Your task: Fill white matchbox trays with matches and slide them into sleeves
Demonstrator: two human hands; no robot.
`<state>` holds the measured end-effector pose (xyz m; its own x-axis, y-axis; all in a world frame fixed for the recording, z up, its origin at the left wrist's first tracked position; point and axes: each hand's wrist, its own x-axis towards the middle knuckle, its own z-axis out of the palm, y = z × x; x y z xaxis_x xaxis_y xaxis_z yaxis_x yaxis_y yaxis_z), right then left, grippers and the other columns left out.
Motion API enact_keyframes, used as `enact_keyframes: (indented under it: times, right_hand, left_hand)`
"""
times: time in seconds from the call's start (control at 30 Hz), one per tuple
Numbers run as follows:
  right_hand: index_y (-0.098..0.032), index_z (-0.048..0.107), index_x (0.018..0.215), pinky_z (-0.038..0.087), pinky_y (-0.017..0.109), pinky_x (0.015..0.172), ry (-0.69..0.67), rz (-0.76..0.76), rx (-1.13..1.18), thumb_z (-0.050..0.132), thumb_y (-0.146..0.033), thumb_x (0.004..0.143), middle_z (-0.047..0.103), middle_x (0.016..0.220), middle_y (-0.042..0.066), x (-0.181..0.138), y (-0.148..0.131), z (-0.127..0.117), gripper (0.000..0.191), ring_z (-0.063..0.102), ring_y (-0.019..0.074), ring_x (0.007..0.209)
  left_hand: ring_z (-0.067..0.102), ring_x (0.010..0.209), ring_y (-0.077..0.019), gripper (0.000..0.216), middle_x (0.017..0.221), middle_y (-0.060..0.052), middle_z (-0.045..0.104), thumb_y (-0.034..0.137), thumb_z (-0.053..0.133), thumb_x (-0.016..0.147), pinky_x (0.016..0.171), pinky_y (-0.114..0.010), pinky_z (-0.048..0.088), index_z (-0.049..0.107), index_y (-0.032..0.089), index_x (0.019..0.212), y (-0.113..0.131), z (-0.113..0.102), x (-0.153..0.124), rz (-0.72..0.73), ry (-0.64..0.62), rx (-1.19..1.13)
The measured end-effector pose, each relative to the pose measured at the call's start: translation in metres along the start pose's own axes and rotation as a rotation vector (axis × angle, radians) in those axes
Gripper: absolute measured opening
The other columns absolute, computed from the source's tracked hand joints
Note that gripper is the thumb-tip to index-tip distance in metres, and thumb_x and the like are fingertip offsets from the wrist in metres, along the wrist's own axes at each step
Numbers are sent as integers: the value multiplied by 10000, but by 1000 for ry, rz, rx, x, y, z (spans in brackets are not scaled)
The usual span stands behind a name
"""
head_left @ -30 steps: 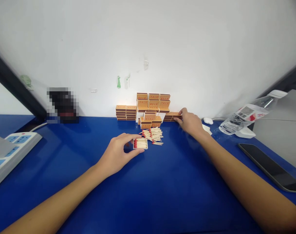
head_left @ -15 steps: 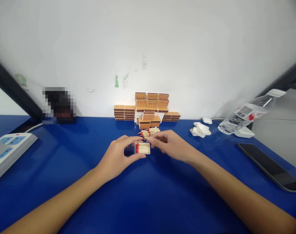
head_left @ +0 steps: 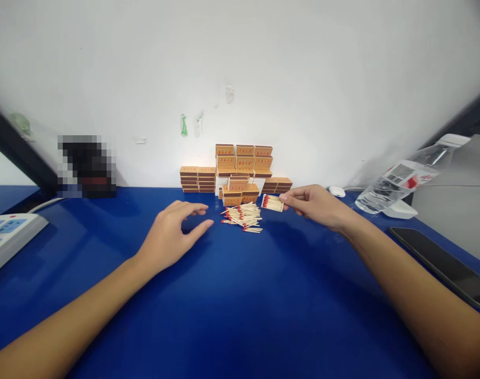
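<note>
My right hand (head_left: 309,202) pinches the right end of a small white matchbox tray (head_left: 272,210), which holds red-headed matches (head_left: 270,202). The tray is right of a loose heap of matches (head_left: 243,215) on the blue table. Left of that heap, my left hand (head_left: 175,231) holds nothing, its thumb and fingers apart. Just behind the heap stand orange matchboxes (head_left: 245,162), piled in several tiers against the wall. Lower stacks of matchboxes flank them on the left (head_left: 197,180) and on the right (head_left: 277,185).
A clear plastic bottle (head_left: 406,176) leans at the right, beside a white earphone case (head_left: 337,191). A dark phone (head_left: 437,266) lies nearer the right edge. On the left are a white power strip (head_left: 15,237) and a pixelated dark object (head_left: 88,166). The white wall (head_left: 311,95) rises behind.
The tray of matches has gone from my left hand to my right, moving right and away from me. My left hand has drawn back to the left, and the match heap is uncovered.
</note>
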<state>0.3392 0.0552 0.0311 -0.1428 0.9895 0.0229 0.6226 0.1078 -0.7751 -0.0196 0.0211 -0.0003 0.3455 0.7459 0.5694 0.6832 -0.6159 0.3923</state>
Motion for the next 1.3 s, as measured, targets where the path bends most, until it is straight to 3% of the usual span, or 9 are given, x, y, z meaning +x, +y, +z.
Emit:
enact_keyframes:
  times: [0.1, 0.2, 0.47, 0.67, 0.97, 1.3]
  right_hand:
    - [-184, 750, 800, 399, 299, 558, 54, -13, -30, 723, -716, 798, 731, 775, 67, 8, 13, 1, 532, 518, 146, 594]
    - [-180, 758, 866, 448, 314, 590, 43, -45, -81, 675, -625, 875, 763, 817, 79, 9, 13, 12, 452, 566, 165, 610]
    - [-210, 774, 954, 455, 319, 674, 97, -329, -450, 624, -351, 977, 782, 868, 44, 6, 7, 17, 207, 654, 197, 737]
    - [-225, 793, 1038, 504, 352, 742, 133, -443, -531, 642, -353, 987, 806, 992, 62, 5, 10, 10, 204, 703, 223, 819]
    - [-243, 815, 1070, 534, 401, 834, 139, -457, -472, 630, -426, 987, 810, 1068, 81, 2, 5, 2, 273, 719, 262, 910]
    - [-251, 809, 1054, 516, 366, 781, 184, -532, -450, 644, -417, 983, 810, 1054, 68, 1, 3, 2, 245, 730, 251, 899]
  left_hand:
    - [696, 942, -217, 257, 1000, -25, 765, 376, 722, 946, 838, -368, 574, 741, 240, 1163, -13, -2, 5, -41, 23, 41]
    - [698, 921, -216, 240, 991, -24, 765, 379, 717, 941, 817, -363, 572, 754, 248, 1139, -18, -1, 7, -69, 7, 44]
    - [706, 906, -218, 254, 999, -21, 775, 407, 680, 954, 804, -359, 573, 755, 265, 1150, -18, -3, 8, -78, -42, 31]
    - [709, 920, -220, 275, 984, -26, 778, 417, 651, 969, 852, -378, 583, 745, 250, 1167, -20, -7, 9, -34, -45, 35]
    - [714, 935, -230, 281, 991, -32, 779, 437, 640, 974, 852, -399, 593, 738, 257, 1166, -21, -7, 9, -17, -44, 29]
    - [710, 938, -228, 274, 981, -32, 776, 427, 635, 981, 851, -392, 585, 740, 243, 1154, -22, -9, 9, -2, -37, 34]
